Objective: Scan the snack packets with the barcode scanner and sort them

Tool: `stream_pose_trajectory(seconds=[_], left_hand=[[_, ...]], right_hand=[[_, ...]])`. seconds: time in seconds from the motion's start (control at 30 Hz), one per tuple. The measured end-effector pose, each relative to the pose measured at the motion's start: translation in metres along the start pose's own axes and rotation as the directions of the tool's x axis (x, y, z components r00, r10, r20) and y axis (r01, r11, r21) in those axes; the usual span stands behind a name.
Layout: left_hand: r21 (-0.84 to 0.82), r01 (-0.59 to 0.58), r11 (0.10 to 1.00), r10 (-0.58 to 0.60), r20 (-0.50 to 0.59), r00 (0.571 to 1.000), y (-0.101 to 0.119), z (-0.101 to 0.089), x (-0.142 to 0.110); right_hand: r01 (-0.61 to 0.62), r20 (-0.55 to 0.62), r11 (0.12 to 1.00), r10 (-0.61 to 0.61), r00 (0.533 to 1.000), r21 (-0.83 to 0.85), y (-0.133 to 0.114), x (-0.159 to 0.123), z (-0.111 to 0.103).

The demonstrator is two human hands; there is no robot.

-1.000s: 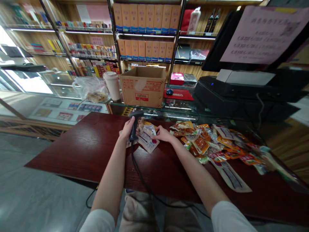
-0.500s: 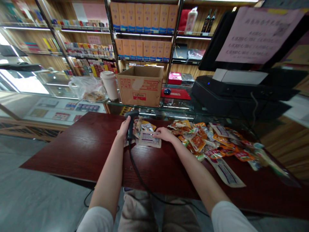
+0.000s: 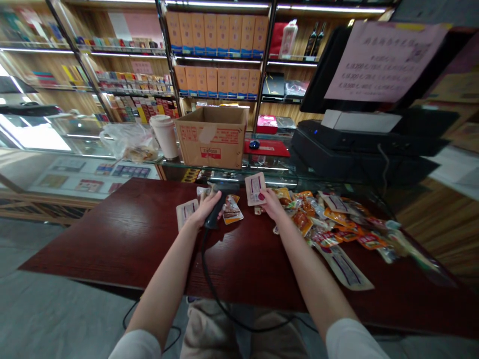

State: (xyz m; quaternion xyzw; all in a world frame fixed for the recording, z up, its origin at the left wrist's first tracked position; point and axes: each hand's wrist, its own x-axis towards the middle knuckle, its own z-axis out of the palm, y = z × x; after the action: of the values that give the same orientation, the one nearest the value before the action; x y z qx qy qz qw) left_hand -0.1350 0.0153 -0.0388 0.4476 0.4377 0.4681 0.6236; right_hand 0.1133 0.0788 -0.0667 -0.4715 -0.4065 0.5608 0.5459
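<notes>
Barcode scanner point(image 3: 217, 205) beside a raised labelled food pouch point(image 3: 255, 188)
Left hand point(image 3: 203, 209): fingers wrapped around the scanner; right hand point(image 3: 272, 203): fingers pinching the pouch above the counter point(image 3: 247, 269).

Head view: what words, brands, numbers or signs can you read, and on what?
"200", "300", "500": pink paper; its other writing is too blurred.
Cardboard box: red print and label, too blurred to quote surely.
Pale packet in the right hand: print too small.
Piled packets and orange shelf boxes: marks too small or blurred.
</notes>
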Motion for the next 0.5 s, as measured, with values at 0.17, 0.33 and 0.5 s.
stream_pose_trajectory(seconds=[0.17, 0.33, 0.5], left_hand=[[0.059, 0.049, 0.997, -0.057, 0.137, 0.989, -0.013, 0.022, 0.003], [0.027, 0.036, 0.999, -0.040, 0.176, 0.984, -0.020, 0.029, 0.002], [0.052, 0.052, 0.997, -0.059, 0.140, 0.988, -0.017, 0.031, -0.002]], right_hand=[[0.030, -0.001, 0.997, -0.030, 1.000, -0.070, -0.001, -0.007, 0.002], [-0.020, 0.017, 0.990, 0.023, 1.000, -0.137, 0.000, -0.010, 0.004], [0.060, -0.010, 0.979, -0.063, 0.998, -0.195, 0.006, -0.006, 0.004]])
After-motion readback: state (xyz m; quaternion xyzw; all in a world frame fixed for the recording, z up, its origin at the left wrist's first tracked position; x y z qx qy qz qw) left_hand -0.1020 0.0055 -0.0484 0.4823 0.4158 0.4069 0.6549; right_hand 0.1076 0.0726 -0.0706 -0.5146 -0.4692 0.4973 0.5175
